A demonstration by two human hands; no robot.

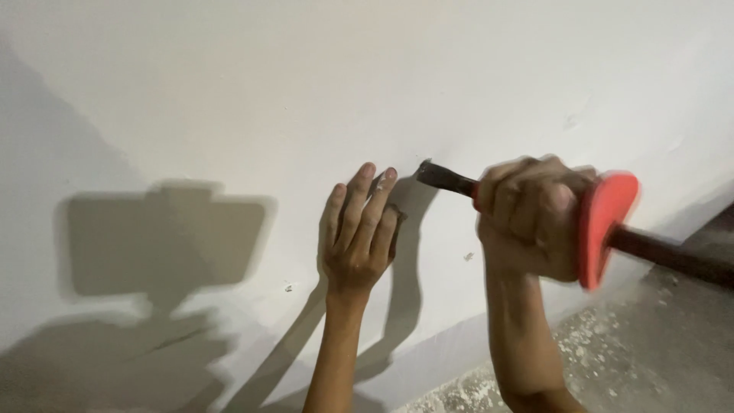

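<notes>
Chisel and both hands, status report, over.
Right hand gripped around chisel with red hand guard, tip at white wall. Left hand flat on wall beside tip, fingers close. Nothing else in the way.

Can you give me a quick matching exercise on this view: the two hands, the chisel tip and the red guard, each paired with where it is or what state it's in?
Column one:
1. left hand
2. right hand
3. chisel tip
4. red guard

Column two:
A. dark metal, at the white wall
B. open, fingers flat on the wall
C. flared disc behind the gripping fist
D. closed around the chisel's handle

Pairs: 1-B, 2-D, 3-A, 4-C
</notes>
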